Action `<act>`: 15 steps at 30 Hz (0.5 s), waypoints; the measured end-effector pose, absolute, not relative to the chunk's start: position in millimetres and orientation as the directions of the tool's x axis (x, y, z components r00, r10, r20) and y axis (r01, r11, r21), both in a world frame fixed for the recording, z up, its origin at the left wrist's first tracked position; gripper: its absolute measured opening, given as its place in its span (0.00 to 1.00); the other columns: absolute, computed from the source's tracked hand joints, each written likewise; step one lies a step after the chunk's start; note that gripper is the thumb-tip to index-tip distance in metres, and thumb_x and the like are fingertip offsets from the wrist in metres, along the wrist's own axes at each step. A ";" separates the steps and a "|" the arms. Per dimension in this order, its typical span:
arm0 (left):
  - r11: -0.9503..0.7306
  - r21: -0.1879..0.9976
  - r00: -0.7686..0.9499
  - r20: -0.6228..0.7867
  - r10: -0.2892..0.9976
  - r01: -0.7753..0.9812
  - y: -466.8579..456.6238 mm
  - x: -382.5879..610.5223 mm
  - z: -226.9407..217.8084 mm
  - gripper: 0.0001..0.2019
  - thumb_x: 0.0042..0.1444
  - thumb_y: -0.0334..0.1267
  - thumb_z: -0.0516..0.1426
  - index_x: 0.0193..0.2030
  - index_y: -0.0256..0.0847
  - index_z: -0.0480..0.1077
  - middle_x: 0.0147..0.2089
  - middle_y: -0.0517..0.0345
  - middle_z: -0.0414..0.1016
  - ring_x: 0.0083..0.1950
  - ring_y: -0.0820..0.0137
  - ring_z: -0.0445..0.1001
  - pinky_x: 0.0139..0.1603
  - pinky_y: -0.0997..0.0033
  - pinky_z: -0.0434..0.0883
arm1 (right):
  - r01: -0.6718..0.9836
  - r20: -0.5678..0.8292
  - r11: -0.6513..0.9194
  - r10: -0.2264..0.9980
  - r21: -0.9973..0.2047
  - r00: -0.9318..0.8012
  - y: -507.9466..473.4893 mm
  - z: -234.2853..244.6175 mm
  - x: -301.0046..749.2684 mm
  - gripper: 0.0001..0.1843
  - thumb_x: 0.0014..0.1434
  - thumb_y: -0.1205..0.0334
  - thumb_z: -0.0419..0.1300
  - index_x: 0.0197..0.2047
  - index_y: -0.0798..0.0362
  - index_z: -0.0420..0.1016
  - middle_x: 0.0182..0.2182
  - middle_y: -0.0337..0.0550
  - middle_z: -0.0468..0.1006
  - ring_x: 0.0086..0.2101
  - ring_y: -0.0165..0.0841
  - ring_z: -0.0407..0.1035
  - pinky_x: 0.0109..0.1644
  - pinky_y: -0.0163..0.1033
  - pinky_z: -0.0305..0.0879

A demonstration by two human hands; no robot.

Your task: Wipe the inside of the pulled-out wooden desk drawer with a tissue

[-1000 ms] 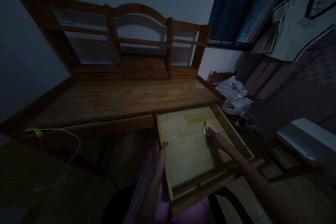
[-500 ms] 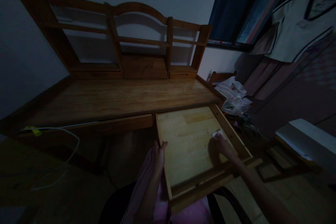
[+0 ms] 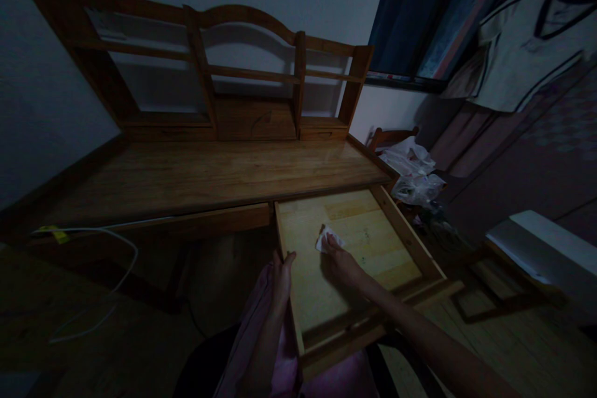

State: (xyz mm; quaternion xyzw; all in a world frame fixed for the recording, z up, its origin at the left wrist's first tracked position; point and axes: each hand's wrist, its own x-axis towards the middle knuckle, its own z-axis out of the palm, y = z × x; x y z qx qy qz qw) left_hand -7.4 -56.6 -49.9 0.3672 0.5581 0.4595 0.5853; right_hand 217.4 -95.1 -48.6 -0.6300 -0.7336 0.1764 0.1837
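A wooden drawer (image 3: 317,311) is pulled out from the desk (image 3: 224,168) above my lap. My left hand (image 3: 281,277) grips the drawer's left side wall, thumb over the top edge and the other fingers on the outside. Inside the drawer, my right hand (image 3: 341,261) presses a crumpled white tissue (image 3: 321,241) on the pale bottom board, left of the middle. Its fingers are closed over the tissue and partly hide it. Small dark marks show on the board to the right of that hand.
A wooden shelf unit (image 3: 256,118) rises at the desk's back. A white cable (image 3: 133,242) with a yellow tag hangs at the left front. Plastic bags (image 3: 410,161) sit right of the desk, near a low wooden stool (image 3: 494,298). A white top (image 3: 508,68) hangs at upper right.
My right hand has swept the tissue leftward across the drawer bottom, from near the right wall to left of the middle. My left hand keeps its grip on the drawer side.
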 end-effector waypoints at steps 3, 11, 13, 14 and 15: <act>0.333 0.932 -0.039 -0.342 0.939 -0.144 -57.2 -6.8 -47.3 0.29 0.57 0.45 0.62 0.63 0.39 0.65 0.62 0.40 0.78 0.61 0.53 0.79 0.62 0.59 0.74 | 0.793 0.102 0.314 0.946 -0.522 -0.307 -99.1 -47.9 202.8 0.50 0.54 0.80 0.53 0.79 0.55 0.53 0.77 0.54 0.49 0.75 0.44 0.47 0.77 0.56 0.53; 0.371 0.912 -0.036 -0.383 0.923 -0.175 -58.9 -5.4 -40.6 0.29 0.59 0.42 0.61 0.66 0.38 0.65 0.63 0.42 0.78 0.60 0.57 0.80 0.62 0.62 0.74 | 0.883 0.083 0.291 0.956 -0.369 -0.280 -94.4 -38.8 257.8 0.46 0.57 0.76 0.52 0.79 0.58 0.54 0.76 0.54 0.53 0.73 0.42 0.54 0.76 0.52 0.56; 0.389 0.902 -0.035 -0.402 0.915 -0.186 -59.4 -5.5 -42.1 0.31 0.59 0.43 0.61 0.68 0.38 0.64 0.63 0.42 0.78 0.60 0.57 0.80 0.60 0.63 0.75 | 0.938 0.056 0.155 0.988 -0.310 -0.144 -90.3 -36.1 296.5 0.47 0.55 0.76 0.52 0.78 0.56 0.56 0.76 0.54 0.54 0.69 0.43 0.64 0.72 0.50 0.64; 0.386 0.902 -0.034 -0.399 0.916 -0.192 -59.6 -5.7 -43.3 0.32 0.59 0.43 0.61 0.69 0.37 0.63 0.63 0.41 0.78 0.60 0.57 0.80 0.59 0.62 0.76 | 0.960 0.055 0.072 0.997 -0.269 -0.060 -89.1 -34.8 317.1 0.47 0.54 0.76 0.53 0.77 0.54 0.59 0.75 0.53 0.57 0.66 0.43 0.68 0.70 0.48 0.67; 0.375 0.906 -0.038 -0.389 0.920 -0.193 -59.7 -5.9 -44.5 0.32 0.59 0.43 0.62 0.69 0.37 0.63 0.62 0.41 0.78 0.60 0.57 0.81 0.59 0.62 0.76 | 0.972 0.076 -0.009 0.997 -0.233 0.028 -88.6 -33.6 337.3 0.46 0.54 0.76 0.53 0.76 0.53 0.62 0.74 0.52 0.61 0.65 0.43 0.70 0.68 0.46 0.68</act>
